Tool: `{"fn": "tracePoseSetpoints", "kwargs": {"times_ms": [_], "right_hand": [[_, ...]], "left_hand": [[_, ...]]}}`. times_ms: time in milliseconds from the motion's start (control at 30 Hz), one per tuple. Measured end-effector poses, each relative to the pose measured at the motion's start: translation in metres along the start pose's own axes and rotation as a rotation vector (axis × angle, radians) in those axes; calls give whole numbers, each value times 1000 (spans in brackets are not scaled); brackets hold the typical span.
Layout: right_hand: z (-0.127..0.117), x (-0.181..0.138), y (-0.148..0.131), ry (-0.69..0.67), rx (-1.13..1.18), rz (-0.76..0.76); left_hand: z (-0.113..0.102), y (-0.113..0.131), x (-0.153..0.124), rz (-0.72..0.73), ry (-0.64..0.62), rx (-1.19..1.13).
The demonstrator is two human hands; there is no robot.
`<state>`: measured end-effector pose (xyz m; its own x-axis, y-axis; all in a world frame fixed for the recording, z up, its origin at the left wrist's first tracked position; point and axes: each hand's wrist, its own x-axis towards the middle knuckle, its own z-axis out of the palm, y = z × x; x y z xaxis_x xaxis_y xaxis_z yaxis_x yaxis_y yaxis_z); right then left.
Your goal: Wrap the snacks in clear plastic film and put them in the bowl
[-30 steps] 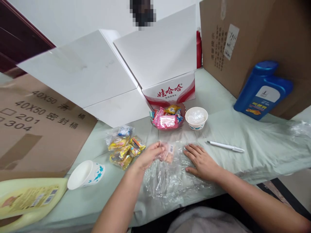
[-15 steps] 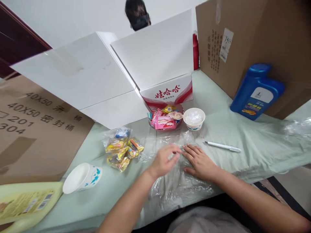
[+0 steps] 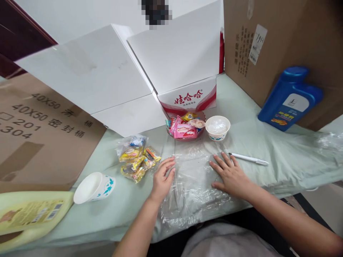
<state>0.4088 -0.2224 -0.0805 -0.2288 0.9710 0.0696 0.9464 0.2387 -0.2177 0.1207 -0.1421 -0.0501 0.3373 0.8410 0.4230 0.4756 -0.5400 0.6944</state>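
Note:
A clear plastic sheet or bag (image 3: pixel 190 182) lies crinkled over the front of the table. My right hand (image 3: pixel 230 176) rests palm down on its right side, fingers spread. At its left edge is my left hand (image 3: pixel 162 178), fingers loosely curved and thumb apart, with nothing visible in its grasp. Just left of that hand sits a pile of wrapped snacks (image 3: pixel 134 162), mostly yellow, partly in clear film. Behind the sheet, a bowl (image 3: pixel 187 137) holds several packets, a pink one (image 3: pixel 184 130) in front. Beside it stands a paper cup (image 3: pixel 217 135) containing clear plastic.
A white pen (image 3: pixel 249 159) lies right of my right hand. A paper cup (image 3: pixel 105 187) lies tipped at left, near a pale yellow bottle (image 3: pixel 34 217). White boxes (image 3: pixel 184 53), brown cartons (image 3: pixel 48 132) and a blue bottle (image 3: pixel 289 100) border the table. A person's head (image 3: pixel 155 10), pixelated, shows behind.
My left hand has moved left, away from my right hand, to the sheet's left edge. My right hand has shifted slightly right, its fingers wider apart. The sheet looks more spread out.

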Motion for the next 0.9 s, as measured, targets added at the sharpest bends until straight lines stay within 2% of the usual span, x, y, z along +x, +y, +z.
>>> {"fn": "tracePoseSetpoints", "kwargs": {"times_ms": [167,300,367,433,500,600,700,767,833,900], "right_hand": [[-16,-4,1,62,-7,18],[-24,11,-8,164,102,-103],[-18,21,-6,130,102,-147],[-8,29,1,75,50,-120],[2,33,10,54,4,-71],[5,33,20,63,12,-55],[-10,28,26,103,145,-85],[-29,21,30,185,296,-98],[-49,9,37,254,461,-103],[-65,-7,43,209,601,-155]], "left_hand": [[13,5,5,108,-148,28],[40,14,4,181,-381,45],[51,20,3,267,-476,74],[53,19,3,308,-467,124],[45,11,3,253,-380,206],[18,-10,2,96,-241,341],[-13,-16,-7,69,-121,373],[-31,-6,-18,126,-88,317],[-44,12,-32,186,-177,226],[-51,29,-48,201,-398,166]]}}
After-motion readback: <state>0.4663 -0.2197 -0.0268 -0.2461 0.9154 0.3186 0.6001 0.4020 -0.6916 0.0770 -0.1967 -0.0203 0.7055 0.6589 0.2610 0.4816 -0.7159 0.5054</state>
